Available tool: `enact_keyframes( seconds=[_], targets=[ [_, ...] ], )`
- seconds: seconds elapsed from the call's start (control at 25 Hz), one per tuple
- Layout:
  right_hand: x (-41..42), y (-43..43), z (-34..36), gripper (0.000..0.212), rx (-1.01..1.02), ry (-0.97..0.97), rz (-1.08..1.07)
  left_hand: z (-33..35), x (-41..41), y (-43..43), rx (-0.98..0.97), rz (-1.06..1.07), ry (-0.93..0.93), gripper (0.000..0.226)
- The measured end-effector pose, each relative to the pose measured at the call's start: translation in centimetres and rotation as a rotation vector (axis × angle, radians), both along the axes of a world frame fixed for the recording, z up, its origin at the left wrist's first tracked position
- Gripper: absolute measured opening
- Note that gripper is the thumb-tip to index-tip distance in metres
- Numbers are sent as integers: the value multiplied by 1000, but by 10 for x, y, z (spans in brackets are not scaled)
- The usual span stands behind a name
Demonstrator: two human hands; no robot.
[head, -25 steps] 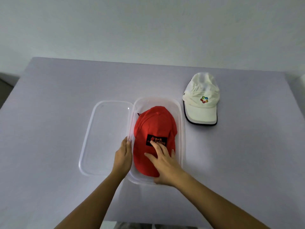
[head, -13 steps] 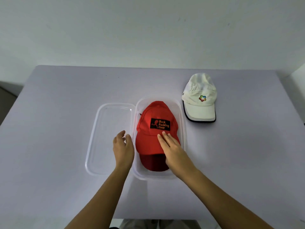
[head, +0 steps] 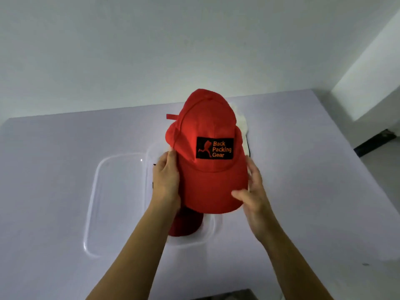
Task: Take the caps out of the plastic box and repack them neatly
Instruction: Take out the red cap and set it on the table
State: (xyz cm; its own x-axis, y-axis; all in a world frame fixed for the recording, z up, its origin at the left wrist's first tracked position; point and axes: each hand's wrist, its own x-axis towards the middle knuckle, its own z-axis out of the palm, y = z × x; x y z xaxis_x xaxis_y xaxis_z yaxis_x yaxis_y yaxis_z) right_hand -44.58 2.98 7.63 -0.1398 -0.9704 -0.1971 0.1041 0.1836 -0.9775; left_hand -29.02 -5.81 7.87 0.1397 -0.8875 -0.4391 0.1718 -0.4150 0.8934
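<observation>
A bright red cap (head: 207,126) with a black "Back Packing Gear" patch is lifted above the clear plastic box (head: 211,231). My left hand (head: 166,180) grips its left side near the brim. My right hand (head: 252,191) holds the brim's right edge. A darker red cap (head: 186,224) lies in the box under the lifted one, mostly hidden. A white cap (head: 242,128) on the table shows only as a sliver behind the red cap.
The box's clear lid (head: 114,202) lies flat on the pale table (head: 54,169), touching the box's left side. A wall rises behind the table; floor shows past the table's right edge.
The red cap was lying in the box under my right hand; both hands now hold it raised above the box. My left hand left the box rim. The view tilted.
</observation>
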Motion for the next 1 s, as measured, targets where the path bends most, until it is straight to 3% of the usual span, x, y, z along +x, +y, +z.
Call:
enact_keyframes(
  seconds=[0.16,0.28,0.36,0.48,0.64,0.88,1.0],
  targets=[
    [-78,9,-26,72,267,-185,-268,-25,-75,9,-73,-240,8,32],
    [-139,28,-56,65,341,-235,-395,-62,-130,21,13,-424,-24,29],
    [-172,40,-79,78,420,-182,-449,-93,-161,28,100,-539,-118,25],
    [-201,42,-104,91,501,-69,-452,-119,-193,34,222,-643,-235,35],
    [-239,26,-128,86,538,111,-455,-131,-231,32,255,-747,-314,46],
    [-251,16,-146,52,485,330,-382,-136,-244,28,177,-931,-492,54],
    [-238,9,-145,65,470,511,-418,-113,-235,31,49,-917,-562,55]
  ],
)
